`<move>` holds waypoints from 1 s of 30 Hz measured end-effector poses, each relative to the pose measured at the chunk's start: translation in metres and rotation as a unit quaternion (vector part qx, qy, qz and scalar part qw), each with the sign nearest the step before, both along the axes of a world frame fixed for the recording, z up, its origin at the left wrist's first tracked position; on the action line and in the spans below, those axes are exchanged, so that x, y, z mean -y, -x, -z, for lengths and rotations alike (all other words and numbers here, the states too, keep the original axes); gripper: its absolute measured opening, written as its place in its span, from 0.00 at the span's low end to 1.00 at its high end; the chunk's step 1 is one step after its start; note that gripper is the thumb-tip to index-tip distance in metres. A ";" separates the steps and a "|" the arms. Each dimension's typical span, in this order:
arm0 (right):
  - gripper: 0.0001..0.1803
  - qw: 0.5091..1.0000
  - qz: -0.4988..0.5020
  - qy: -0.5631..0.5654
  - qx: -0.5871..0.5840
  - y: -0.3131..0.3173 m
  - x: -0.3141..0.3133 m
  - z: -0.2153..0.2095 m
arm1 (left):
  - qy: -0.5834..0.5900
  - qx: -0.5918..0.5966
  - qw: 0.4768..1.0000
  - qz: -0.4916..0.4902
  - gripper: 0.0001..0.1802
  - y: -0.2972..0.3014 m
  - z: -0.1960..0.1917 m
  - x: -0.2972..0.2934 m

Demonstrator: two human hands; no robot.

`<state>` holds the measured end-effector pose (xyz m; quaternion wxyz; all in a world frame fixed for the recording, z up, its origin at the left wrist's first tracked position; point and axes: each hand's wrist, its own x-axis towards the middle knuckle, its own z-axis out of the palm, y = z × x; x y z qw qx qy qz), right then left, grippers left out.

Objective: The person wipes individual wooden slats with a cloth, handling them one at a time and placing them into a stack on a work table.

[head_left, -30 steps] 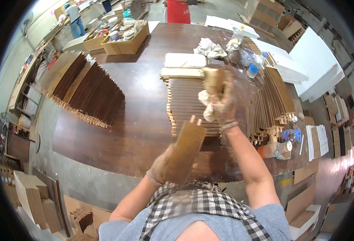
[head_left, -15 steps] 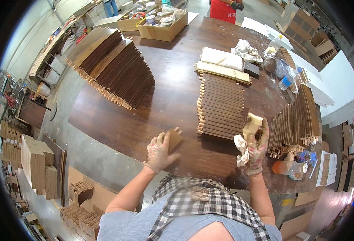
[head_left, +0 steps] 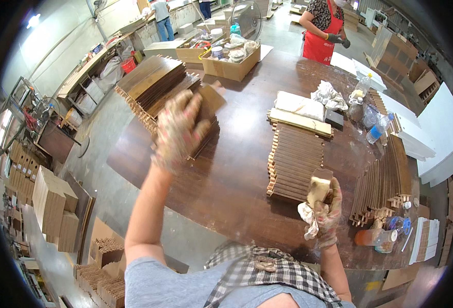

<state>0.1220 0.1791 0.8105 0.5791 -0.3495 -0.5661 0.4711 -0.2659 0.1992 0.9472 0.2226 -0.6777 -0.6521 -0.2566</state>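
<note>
Brown board (head_left: pixel 212 99), in left hand (head_left: pixel 179 129) (loosely spread), blurred

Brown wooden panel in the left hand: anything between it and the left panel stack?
Nothing visible stands between the brown wooden panel and the left panel stack. The left hand hides part of the stack; contact can't be told.

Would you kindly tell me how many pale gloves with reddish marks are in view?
2: one on the left hand, partly covering the leftmost brown panel stack; one on the right hand, which holds a yellowish pad.
</note>
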 end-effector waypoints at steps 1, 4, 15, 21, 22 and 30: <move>0.38 0.999 -0.017 0.022 -0.024 0.003 0.003 -0.003 | 0.010 -0.027 0.999 -0.040 0.33 0.012 -0.016 -0.011; 0.39 1.000 -0.004 0.028 -0.002 -0.003 0.005 -0.004 | 0.017 -0.115 0.986 -0.118 0.27 0.051 -0.022 -0.049; 0.39 0.993 0.107 0.040 0.003 -0.054 0.020 0.015 | 0.014 -0.159 0.955 -0.248 0.22 0.087 0.025 -0.054; 0.39 0.991 0.102 0.083 -0.005 -0.054 0.018 0.030 | -0.015 -0.160 0.987 -0.032 0.35 0.055 -0.002 -0.094; 0.38 0.992 0.086 0.087 -0.039 -0.053 0.016 0.030 | 0.010 -0.172 0.984 -0.039 0.37 0.060 -0.003 -0.110; 0.38 0.994 0.102 0.038 0.013 -0.051 0.009 0.036 | 0.135 -0.174 0.973 -0.064 0.41 0.098 0.001 -0.136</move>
